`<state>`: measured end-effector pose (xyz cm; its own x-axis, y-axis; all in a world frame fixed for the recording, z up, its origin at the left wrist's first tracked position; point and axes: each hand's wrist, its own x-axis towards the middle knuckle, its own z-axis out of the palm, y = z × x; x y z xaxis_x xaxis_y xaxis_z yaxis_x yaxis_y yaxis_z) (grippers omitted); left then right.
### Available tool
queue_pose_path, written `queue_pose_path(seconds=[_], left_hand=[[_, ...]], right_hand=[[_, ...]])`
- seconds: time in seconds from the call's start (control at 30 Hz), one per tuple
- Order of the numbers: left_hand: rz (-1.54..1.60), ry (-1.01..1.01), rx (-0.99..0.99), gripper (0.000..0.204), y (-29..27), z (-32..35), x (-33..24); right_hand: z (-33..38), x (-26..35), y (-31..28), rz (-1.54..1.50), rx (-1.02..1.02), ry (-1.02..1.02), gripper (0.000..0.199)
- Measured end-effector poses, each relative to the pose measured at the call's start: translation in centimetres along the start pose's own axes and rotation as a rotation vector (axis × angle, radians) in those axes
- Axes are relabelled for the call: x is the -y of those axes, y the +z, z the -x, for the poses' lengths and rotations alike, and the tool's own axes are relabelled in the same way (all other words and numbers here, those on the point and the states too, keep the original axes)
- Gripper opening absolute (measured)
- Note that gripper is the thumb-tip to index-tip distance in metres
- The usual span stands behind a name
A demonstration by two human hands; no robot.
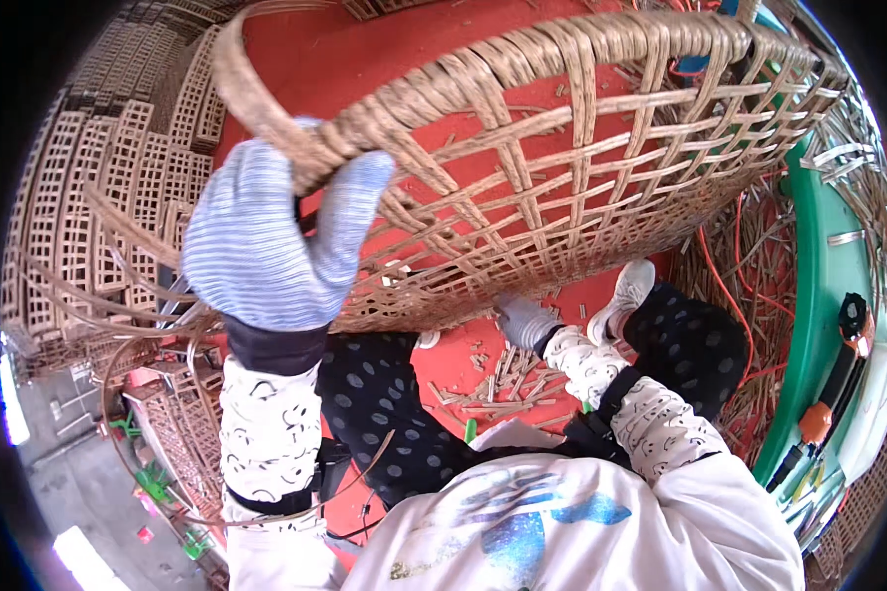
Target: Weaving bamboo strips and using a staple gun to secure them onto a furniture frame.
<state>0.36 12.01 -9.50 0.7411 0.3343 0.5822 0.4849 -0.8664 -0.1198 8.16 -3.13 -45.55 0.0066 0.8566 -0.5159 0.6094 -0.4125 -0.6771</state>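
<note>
A large brown woven wicker basket point(522, 187) is tilted on its side in front of me, with its wrapped rim point(552, 49) curving along the top. My left hand point(266, 236), in a grey-blue striped knit glove, is closed on the rim's left end, thumb to the right. From that grip a loose flat wicker strip point(237, 74) arches up and away. Lower down, my right hand point(525, 320), gloved in grey, reaches to the basket's lower side; its fingertips are at the weave, and their grip cannot be made out.
Short wicker offcuts point(512, 379) litter the red floor point(443, 369). Stacked lattice panels point(99, 187) stand at the left. At the right, a green bench point(813, 256) bears cutters with orange handles point(816, 422). A red cord point(715, 266) and piled strips point(759, 246) lie beside it.
</note>
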Motion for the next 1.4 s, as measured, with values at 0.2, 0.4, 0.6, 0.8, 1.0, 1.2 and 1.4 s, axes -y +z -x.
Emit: queue_pose_path(seconds=[0.2,0.4,0.6,0.8,1.0,1.2,1.4], left_hand=[[-0.013,0.034,-0.084,0.038,-1.6,1.1,-1.9],[0.032,0.019,-0.08,0.041,-3.6,3.3,-2.8],[0.111,-0.022,-0.002,0.043,-4.7,5.1,-2.7],[0.212,-0.008,0.045,0.043,-6.6,8.0,-3.9],[0.284,-0.143,0.06,0.044,-8.2,9.6,-5.0],[0.249,-0.128,0.321,0.049,-10.2,10.0,-5.3],[0.078,0.03,0.339,0.054,-10.1,9.3,-4.5]], right_hand=[[5.4,5.0,-3.5,0.235,0.105,0.18,0.058],[6.5,8.3,-4.8,0.504,0.177,0.234,0.066],[11.1,13.9,-7.6,0.463,0.221,0.174,0.066],[23.1,20.9,-18.1,-0.15,-0.556,-0.652,0.012],[24.8,27.4,-19.9,-0.082,-0.586,-0.443,0.027],[26.3,29.8,-17.6,-1.087,-0.397,-0.757,0.02],[27.7,32.0,-16.9,-1.307,-0.261,-0.628,0.029]])
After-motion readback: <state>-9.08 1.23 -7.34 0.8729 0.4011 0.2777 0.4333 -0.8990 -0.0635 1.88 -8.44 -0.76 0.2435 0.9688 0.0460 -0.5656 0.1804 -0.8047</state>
